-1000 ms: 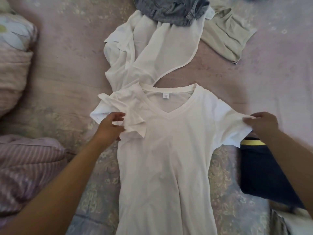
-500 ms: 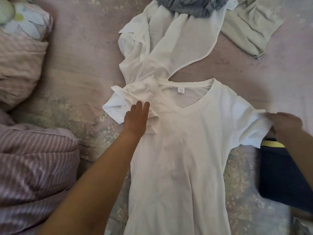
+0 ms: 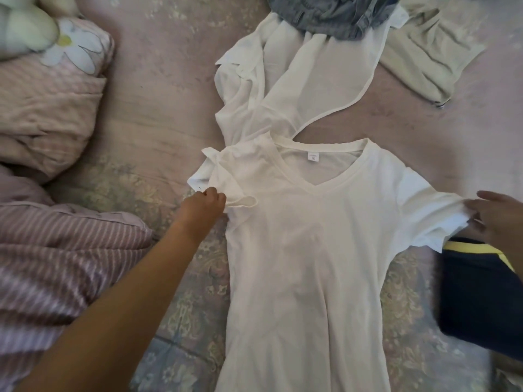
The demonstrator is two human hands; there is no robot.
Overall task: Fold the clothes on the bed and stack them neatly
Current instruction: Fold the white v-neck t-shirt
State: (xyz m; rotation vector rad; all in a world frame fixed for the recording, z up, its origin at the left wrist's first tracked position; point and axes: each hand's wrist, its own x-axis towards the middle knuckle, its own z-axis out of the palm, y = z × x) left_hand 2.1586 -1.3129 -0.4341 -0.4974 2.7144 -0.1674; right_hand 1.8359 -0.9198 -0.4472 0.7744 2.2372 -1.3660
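A white V-neck T-shirt (image 3: 305, 250) lies face up along the middle of the bed. Its left sleeve is crumpled and folded over the shoulder. My left hand (image 3: 202, 206) pinches the edge of that crumpled sleeve. My right hand (image 3: 498, 219) is blurred at the right; its fingers lie on the end of the spread right sleeve, and whether they grip it is unclear. A second white garment (image 3: 283, 89) lies rumpled just beyond the collar. Grey denim (image 3: 331, 15) rests on top of it, and a pale green garment (image 3: 424, 55) lies at the far right.
A folded navy garment with a yellow stripe (image 3: 478, 292) sits at the right, beside the right sleeve. A pink pillow (image 3: 48, 108) with a plush toy and a striped pink blanket (image 3: 56, 264) fill the left. The patterned bedspread (image 3: 158, 123) shows between them.
My left hand has slid from lying flat on the crumpled sleeve to pinching its lower edge. My right hand has stayed at the right sleeve's end. The camera has shifted slightly.
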